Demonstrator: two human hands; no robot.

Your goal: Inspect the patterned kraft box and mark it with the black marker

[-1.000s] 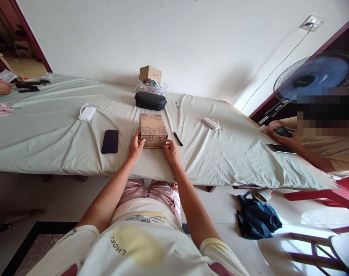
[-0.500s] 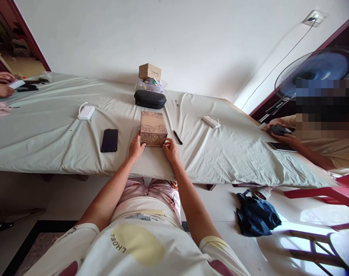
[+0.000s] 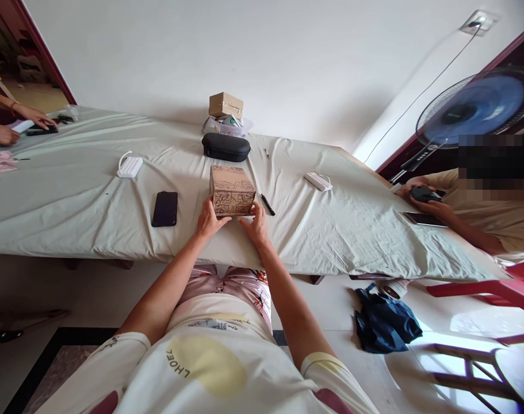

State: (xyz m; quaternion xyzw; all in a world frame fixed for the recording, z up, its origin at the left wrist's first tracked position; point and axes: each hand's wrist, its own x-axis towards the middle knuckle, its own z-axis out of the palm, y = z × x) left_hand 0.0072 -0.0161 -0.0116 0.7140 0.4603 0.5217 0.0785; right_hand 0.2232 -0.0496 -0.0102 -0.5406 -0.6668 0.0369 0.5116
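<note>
A brown cardboard box (image 3: 230, 188) printed with dark line drawings sits near the front edge of the cloth-covered table (image 3: 72, 195). My left hand (image 3: 209, 218) grips its near left corner, fingers curled under and against the side. At the near right corner my right hand (image 3: 256, 225) holds it the same way. The box looks tipped up slightly at the front. A black phone (image 3: 164, 209) lies to the left of my hands and a black pen (image 3: 267, 204) just to the right.
Behind the box lie a black oblong case (image 3: 226, 146), a tub topped by a small carton (image 3: 225, 106), and two white packs (image 3: 130, 167) (image 3: 317, 181). A seated person's hands (image 3: 425, 201) work at the right end, another person's hands (image 3: 24, 118) at the far left. A fan (image 3: 477, 106) spins right.
My hands have slid further under and around the box's near corners, and its front edge has come up a little. The person at far left has reached a hand across the table.
</note>
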